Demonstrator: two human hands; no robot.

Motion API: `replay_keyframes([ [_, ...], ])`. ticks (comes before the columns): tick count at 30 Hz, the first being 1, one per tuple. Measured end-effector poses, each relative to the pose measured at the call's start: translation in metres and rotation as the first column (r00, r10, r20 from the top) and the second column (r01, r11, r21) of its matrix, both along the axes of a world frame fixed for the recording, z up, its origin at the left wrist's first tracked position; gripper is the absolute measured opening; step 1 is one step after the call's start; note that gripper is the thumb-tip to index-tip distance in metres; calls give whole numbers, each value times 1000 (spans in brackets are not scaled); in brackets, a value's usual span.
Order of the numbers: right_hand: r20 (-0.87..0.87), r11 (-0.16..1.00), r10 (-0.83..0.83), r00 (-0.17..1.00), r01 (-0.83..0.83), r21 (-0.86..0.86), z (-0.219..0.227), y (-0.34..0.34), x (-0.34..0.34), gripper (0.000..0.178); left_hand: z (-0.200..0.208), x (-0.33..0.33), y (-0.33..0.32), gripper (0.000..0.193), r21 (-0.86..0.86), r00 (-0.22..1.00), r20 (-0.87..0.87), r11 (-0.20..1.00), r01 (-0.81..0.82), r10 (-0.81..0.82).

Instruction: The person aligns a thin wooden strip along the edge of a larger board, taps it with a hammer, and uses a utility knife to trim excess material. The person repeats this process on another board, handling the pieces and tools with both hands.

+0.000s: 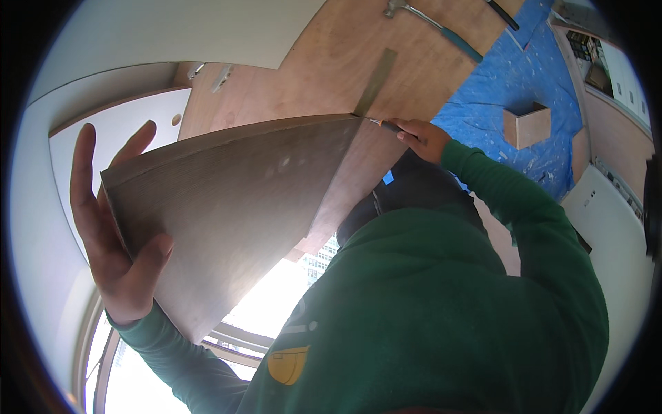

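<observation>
A grey-brown wooden board stands tilted on the wooden surface and reaches up toward the left. My left hand grips its raised end, the thumb on the near face and the fingers spread along the far side. In my right hand is a screwdriver with a dark and orange handle. Its metal tip meets the board's lower corner; the exact contact is too small to make out. A narrow greenish strip lies flat just beyond that corner.
On the wooden worktop lies a hammer, with a black-handled tool farther right. Metal hinges sit near a white panel. A blue sheet covers the floor, carrying a small wooden box. Windows are at the lower left.
</observation>
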State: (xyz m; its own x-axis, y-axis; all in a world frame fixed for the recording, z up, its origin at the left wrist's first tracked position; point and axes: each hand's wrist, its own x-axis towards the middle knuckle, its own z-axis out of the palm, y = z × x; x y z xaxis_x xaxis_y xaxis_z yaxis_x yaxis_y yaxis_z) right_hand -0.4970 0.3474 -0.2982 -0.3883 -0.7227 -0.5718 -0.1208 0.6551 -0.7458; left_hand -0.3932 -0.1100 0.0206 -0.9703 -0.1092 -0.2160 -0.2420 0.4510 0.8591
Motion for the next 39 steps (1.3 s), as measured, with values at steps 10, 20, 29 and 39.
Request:
replay_keyframes([
  [10,32,998,-56,998,56,-2,-6,16,9,49,0,2,-1,115,-45,994,-32,993,108,-109],
  [20,32,997,-66,997,67,-24,-20,26,20,49,28,11,39,78,165,998,39,985,-54,48],
  [29,2,999,20,1000,-20,47,-4,25,-4,53,29,-15,58,63,477,998,58,878,-42,16],
  [39,-8,993,-86,996,85,-87,-22,25,16,48,-46,-37,42,40,835,964,-228,481,267,-138],
])
